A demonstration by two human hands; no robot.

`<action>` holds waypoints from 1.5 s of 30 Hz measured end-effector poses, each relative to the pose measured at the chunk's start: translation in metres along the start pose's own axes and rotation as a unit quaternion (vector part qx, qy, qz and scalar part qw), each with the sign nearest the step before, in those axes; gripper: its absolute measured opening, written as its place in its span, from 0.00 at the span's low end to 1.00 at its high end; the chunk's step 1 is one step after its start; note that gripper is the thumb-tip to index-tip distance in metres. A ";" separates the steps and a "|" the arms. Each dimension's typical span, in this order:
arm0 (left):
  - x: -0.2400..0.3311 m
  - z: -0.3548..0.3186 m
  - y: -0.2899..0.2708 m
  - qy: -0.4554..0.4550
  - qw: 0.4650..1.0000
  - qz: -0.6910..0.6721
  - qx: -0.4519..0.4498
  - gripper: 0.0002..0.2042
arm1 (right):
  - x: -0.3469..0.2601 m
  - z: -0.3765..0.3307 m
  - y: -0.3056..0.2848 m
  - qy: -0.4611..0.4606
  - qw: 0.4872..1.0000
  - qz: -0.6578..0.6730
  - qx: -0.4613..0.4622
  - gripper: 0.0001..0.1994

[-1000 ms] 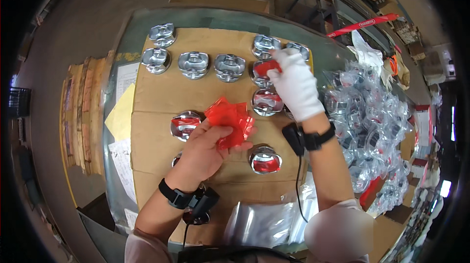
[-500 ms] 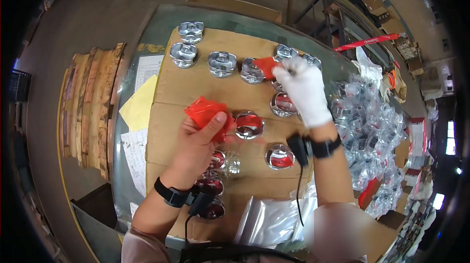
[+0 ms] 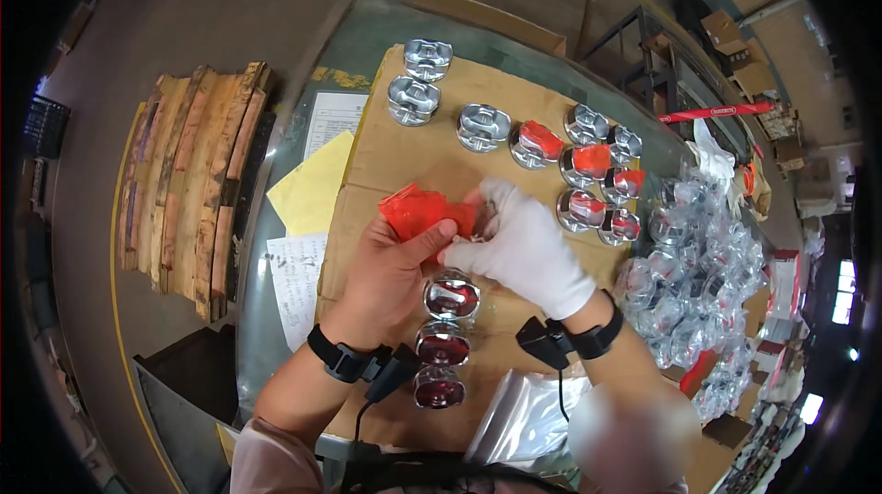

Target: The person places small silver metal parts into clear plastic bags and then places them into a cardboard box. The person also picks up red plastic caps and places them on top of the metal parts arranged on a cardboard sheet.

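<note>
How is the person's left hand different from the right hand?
The left hand is bare, while the right hand wears a white cloth glove. The left hand grips a bunch of thin red plastic pieces; the right hand's fingers only pinch at its edge. Both hands meet over the brown cardboard sheet, and both wrists wear black straps.

A single head-worn fisheye view looks steeply down, close over the cardboard-covered table (image 3: pixel 404 140), edges bending outward.

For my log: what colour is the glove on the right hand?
White, seen in the head view.
</note>
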State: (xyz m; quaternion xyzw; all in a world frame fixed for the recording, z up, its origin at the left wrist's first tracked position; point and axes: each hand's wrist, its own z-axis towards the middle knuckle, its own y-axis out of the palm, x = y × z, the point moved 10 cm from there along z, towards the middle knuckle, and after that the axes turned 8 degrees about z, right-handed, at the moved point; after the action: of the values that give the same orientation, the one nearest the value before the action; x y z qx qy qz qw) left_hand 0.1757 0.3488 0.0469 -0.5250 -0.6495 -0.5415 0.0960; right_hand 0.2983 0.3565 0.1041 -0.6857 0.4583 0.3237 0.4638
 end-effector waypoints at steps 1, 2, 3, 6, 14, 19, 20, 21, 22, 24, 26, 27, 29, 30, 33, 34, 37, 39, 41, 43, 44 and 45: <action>0.004 -0.001 -0.003 0.002 1.000 0.001 0.023 0.12 | 0.006 0.002 0.004 -0.015 0.998 0.055 0.018 0.19; 0.009 -0.003 -0.007 0.006 0.999 0.002 0.047 0.12 | 0.008 0.005 0.008 -0.034 0.993 0.110 0.033 0.17; 0.014 -0.005 -0.012 0.011 0.997 0.003 0.071 0.11 | 0.011 0.008 0.003 -0.030 0.990 0.128 0.041 0.13; 0.017 -0.008 -0.050 0.011 0.993 0.039 0.110 0.13 | -0.015 0.036 -0.045 -0.131 0.980 0.016 0.151 0.04; 0.032 -0.012 -0.032 -0.060 0.996 -0.057 -0.016 0.17 | -0.024 0.114 -0.046 -0.256 0.847 -0.429 0.180 0.08; 0.031 -0.001 -0.058 -0.008 1.000 0.002 0.028 0.17 | -0.034 0.062 0.003 -0.090 0.993 -0.038 0.059 0.15; 0.031 0.001 -0.062 0.003 0.998 0.031 0.048 0.17 | -0.031 0.051 0.028 -0.046 0.999 -0.001 -0.022 0.17; 0.030 0.003 -0.059 0.002 0.998 0.030 0.051 0.17 | -0.022 0.043 0.037 -0.030 0.998 0.052 -0.018 0.17; 0.029 0.006 -0.058 0.001 0.998 0.029 0.056 0.18 | -0.014 0.040 0.046 -0.014 0.994 0.104 -0.015 0.18; 0.029 0.008 -0.059 0.001 0.998 0.014 0.062 0.18 | -0.007 0.043 0.052 0.009 0.982 0.189 -0.026 0.13; 0.030 0.010 -0.063 0.003 0.998 -0.015 0.064 0.17 | 0.004 0.051 0.050 0.040 0.970 0.241 -0.010 0.10; 0.032 0.010 -0.069 0.008 0.997 -0.013 0.076 0.17 | 0.006 0.057 0.043 0.054 0.978 0.203 -0.004 0.06; 0.034 0.010 -0.084 0.015 0.995 -0.010 0.099 0.15 | -0.016 0.079 0.011 -0.076 0.988 0.108 0.076 0.05; 0.035 0.011 -0.086 0.009 0.995 -0.017 0.097 0.15 | -0.027 0.094 -0.008 -0.141 0.981 -0.004 0.136 0.06; 0.035 0.015 -0.084 -0.010 0.996 -0.040 0.078 0.14 | -0.071 0.129 -0.009 -0.282 0.859 -0.373 0.210 0.06; 0.035 0.016 -0.080 -0.015 0.997 -0.049 0.064 0.14 | -0.065 0.148 -0.004 -0.251 0.860 -0.408 0.178 0.06; 0.030 0.019 -0.080 -0.024 0.996 -0.050 0.064 0.15 | -0.051 0.171 0.013 -0.210 0.842 -0.474 0.149 0.06; 0.030 0.021 -0.085 -0.022 0.997 -0.039 0.065 0.17 | -0.066 0.158 0.024 -0.244 0.861 -0.414 0.164 0.07; 0.032 0.023 -0.088 -0.021 0.999 0.007 0.050 0.17 | -0.088 0.122 0.026 -0.293 0.896 -0.288 0.169 0.10; 0.031 0.021 -0.086 -0.007 0.998 0.039 0.042 0.18 | -0.063 0.115 0.047 -0.169 0.981 -0.093 -0.033 0.15; 0.035 0.024 -0.081 0.011 0.998 0.050 0.039 0.18 | -0.050 0.106 0.059 -0.074 0.989 -0.032 -0.124 0.15; 0.038 0.025 -0.077 0.030 0.997 0.061 0.036 0.18 | -0.044 0.102 0.058 -0.064 0.989 -0.039 -0.128 0.15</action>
State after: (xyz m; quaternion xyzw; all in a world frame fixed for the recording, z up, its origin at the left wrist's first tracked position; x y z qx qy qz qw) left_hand 0.1098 0.4019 0.0168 -0.5435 -0.6321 -0.5265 0.1668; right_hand 0.2260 0.4571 0.0864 -0.7349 0.3550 0.4044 0.4127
